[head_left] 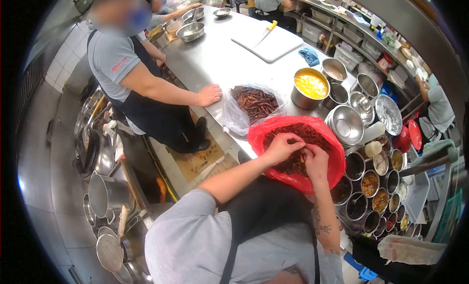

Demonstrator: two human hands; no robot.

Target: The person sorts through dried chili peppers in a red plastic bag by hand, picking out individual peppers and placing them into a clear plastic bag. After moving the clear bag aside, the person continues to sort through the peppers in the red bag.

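Note:
My left hand (284,148) and my right hand (316,163) meet over an open red plastic bag (335,163). Their fingertips are pinched close together, and whatever is between them is too small to make out. Dark red dried chilies (318,132) fill the bag, some thin and broken-looking. Just beyond it, a clear plastic bag (233,119) holds larger whole dried chilies (254,104). Both bags rest on the steel table (205,64).
A co-worker's hand (210,95) leans on the table edge at left. Ahead are a pot of yellow liquid (311,84), a white cutting board (278,47) and a yellow-handled knife (266,32). Steel bowls (346,125) and several seasoning containers (370,183) crowd the right.

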